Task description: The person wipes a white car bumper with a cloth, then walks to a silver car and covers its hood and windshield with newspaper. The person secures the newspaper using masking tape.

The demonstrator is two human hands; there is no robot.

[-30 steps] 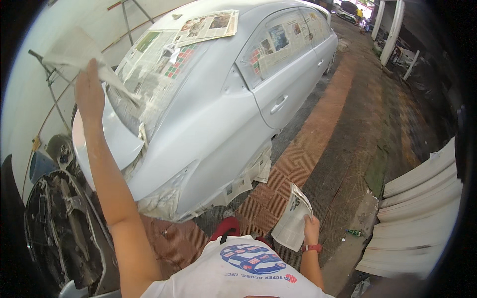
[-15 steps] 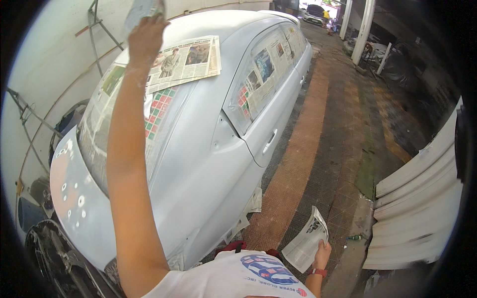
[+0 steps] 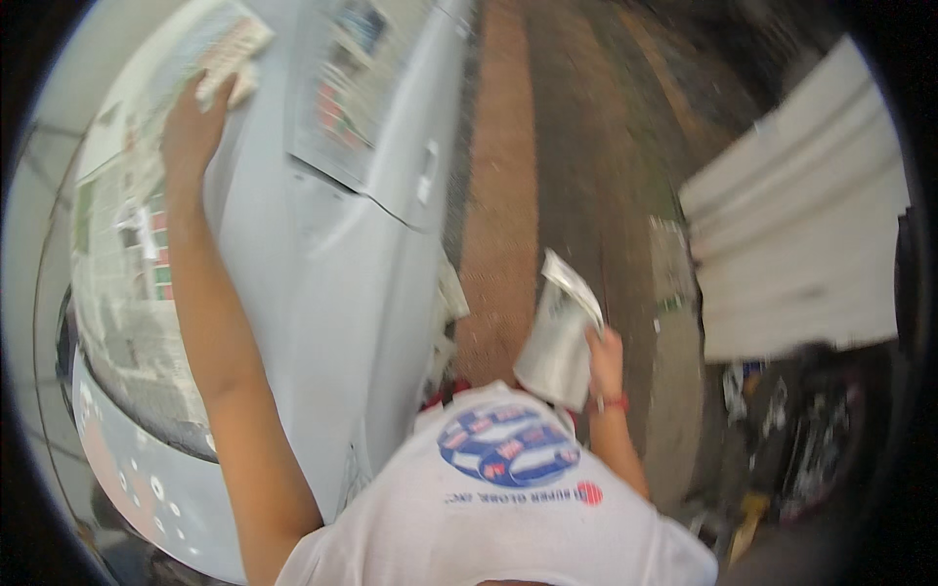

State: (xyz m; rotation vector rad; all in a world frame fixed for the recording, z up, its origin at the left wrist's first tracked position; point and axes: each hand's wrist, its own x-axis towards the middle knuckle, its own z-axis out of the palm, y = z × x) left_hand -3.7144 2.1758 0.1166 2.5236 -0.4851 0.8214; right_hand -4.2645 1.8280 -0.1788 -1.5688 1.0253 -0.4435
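My left hand (image 3: 195, 127) reaches up over the pale grey car's windshield. Its fingers are closed on light, crumpled-looking newspaper (image 3: 234, 86) at the near edge of the sheets (image 3: 230, 39) by the roof; blur hides the exact grip. More newspaper (image 3: 112, 293) covers the windshield below, partly behind my forearm. Low on the right, my right hand (image 3: 606, 354) grips a bundle of newspaper sheets (image 3: 555, 342), its fingers round the right edge. The bundle hangs in front of my body, above the floor.
The car's side (image 3: 381, 264) runs along my left, its side window (image 3: 357, 78) papered over. Loose paper (image 3: 449, 293) lies beside its lower edge. An orange-brown floor strip (image 3: 498, 186) stretches ahead. White corrugated sheeting (image 3: 801, 215) stands at right, with clutter (image 3: 782, 430) near it.
My view has tilted down and turned. My left hand has come down from above the roof to the newspaper's near edge. The right hand still holds its sheets.
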